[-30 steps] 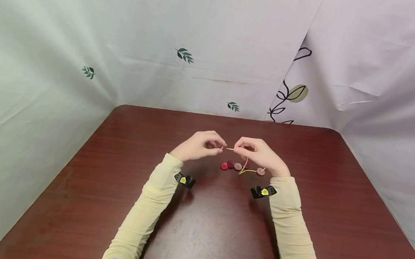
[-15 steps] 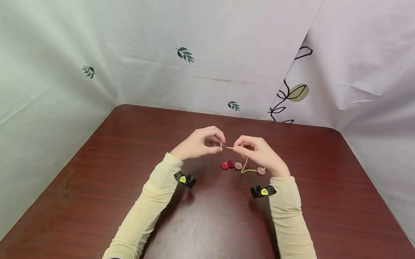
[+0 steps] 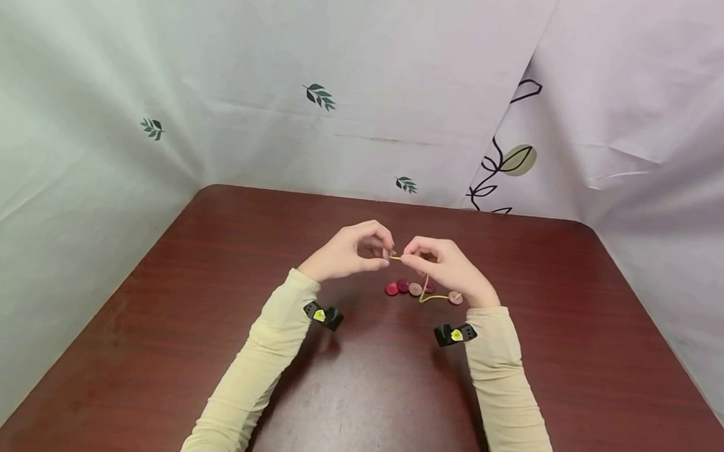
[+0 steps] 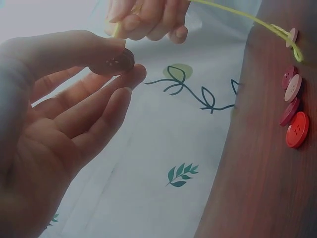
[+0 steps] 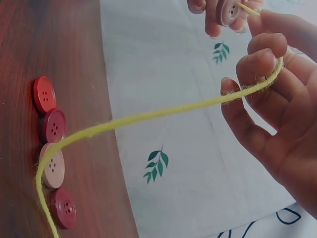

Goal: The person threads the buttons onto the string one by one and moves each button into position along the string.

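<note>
My left hand pinches a four-hole button between thumb and fingertips, above the table. The button looks dusky pink in the right wrist view and dark in the left wrist view. Facing it, my right hand pinches a yellow string close to its end. The string's tip meets the button's face at the holes; whether it passes through cannot be made out. From my right hand the string drops to the table and runs to a pale pink button, which sits on its far end.
On the brown table below my hands lie a red button, a dark pink button, a pale pink button and another dark pink button in a row. A white patterned cloth hangs behind the table.
My right hand has moved slightly left, bringing the string's tip from a small gap up to the button. My left hand rose a little earlier and still holds the button.
</note>
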Tool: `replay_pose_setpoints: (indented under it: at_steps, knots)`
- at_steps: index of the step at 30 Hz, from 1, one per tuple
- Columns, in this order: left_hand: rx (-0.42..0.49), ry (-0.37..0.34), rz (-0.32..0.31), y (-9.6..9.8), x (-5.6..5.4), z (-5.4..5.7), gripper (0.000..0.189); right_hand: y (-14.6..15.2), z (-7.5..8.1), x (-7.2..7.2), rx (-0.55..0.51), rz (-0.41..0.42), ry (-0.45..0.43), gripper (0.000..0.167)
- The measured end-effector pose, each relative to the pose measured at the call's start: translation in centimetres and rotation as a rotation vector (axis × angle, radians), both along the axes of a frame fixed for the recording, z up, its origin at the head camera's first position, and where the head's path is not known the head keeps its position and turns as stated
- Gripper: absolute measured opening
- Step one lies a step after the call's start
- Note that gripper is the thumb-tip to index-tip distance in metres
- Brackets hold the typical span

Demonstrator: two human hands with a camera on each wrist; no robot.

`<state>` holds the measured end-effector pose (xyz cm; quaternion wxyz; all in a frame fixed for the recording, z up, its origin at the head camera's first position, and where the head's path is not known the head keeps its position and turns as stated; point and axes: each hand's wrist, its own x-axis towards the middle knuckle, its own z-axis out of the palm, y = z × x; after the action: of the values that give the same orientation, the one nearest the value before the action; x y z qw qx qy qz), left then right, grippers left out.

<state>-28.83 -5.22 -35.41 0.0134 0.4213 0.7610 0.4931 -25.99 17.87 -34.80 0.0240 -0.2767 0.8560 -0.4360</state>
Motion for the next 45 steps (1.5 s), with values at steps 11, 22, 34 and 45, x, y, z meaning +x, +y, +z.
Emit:
replay_pose_setpoints:
  at_steps: [11, 22, 34, 45]
  knots:
    - [-0.033, -0.015, 0.017, -0.04, 0.09, 0.00, 0.030, -0.26, -0.05, -0.09, 0.011, -0.014, -0.012, 0.008]
    - [-0.058, -0.045, 0.018, 0.11, 0.30, 0.14, 0.032, -0.35, -0.19, -0.15, 0.024, -0.016, -0.016, 0.008]
    - [-0.042, -0.008, 0.017, 0.43, 0.29, 0.12, 0.036, -0.47, -0.26, -0.11, 0.019, -0.007, -0.023, 0.016]
    - [-0.055, 0.035, 0.070, 0.59, 0.29, -0.03, 0.028, -0.67, -0.30, -0.19, 0.012, -0.018, -0.054, 0.012]
